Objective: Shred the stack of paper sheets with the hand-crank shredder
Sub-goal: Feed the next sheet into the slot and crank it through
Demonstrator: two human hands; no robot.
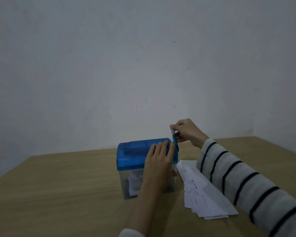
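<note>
A: Nearest, lower right of the frame, what lies on the surface [58, 194]?

B: One loose stack of paper sheets [205, 194], several overlapping, not countable, waiting just beside the one shredder [143, 161].

A: So how far along does it look?

B: Partway, judging by the white shreds [134, 182] in the clear bin; the stack remains.

A: And the two hands?

B: The left hand [161, 158] lies flat, fingers straight, on the blue lid. Behind it, the right hand [186, 132] pinches the crank [174, 139], which points upward.

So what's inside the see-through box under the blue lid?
Crumpled white paper pieces show through the clear plastic bin. The left hand, resting on the blue lid, covers the bin's right part.
</note>
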